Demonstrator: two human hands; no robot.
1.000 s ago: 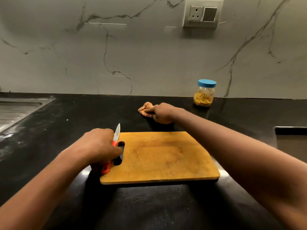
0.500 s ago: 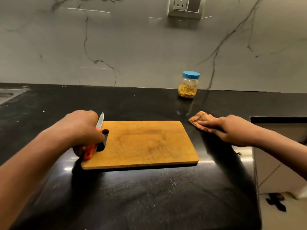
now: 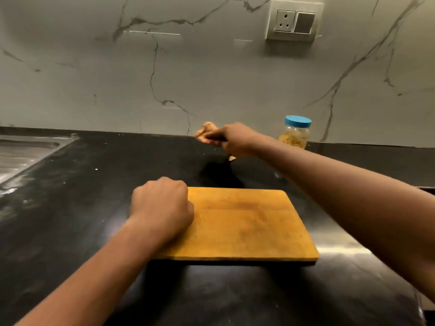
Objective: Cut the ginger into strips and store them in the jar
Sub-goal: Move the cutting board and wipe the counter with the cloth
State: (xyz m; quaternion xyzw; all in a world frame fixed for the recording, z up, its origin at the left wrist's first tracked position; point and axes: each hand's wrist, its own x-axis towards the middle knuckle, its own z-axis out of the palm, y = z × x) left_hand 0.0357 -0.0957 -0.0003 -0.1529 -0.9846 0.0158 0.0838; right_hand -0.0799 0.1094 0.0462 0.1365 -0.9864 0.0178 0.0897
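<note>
A wooden cutting board [image 3: 244,222] lies on the black counter [image 3: 94,184]. My left hand [image 3: 162,205] is curled in a fist over the board's left end; the orange-handled knife it gripped a moment ago is hidden under it. My right hand [image 3: 233,140] reaches to the back of the counter and pinches a tan cloth [image 3: 206,130], which blurs with motion. A clear jar [image 3: 295,137] with a blue lid stands against the wall to the right of that hand, with yellowish ginger strips inside. No whole ginger shows on the board.
A steel sink [image 3: 26,151] sits at the far left. The marble wall carries a socket plate [image 3: 294,20] at the upper right. A dark recess edge [image 3: 427,188] shows at the far right of the counter.
My right hand swept the cloth from the counter's right side back to the rear centre by the wall. My left fist now covers the knife, and the camera view shifted.
</note>
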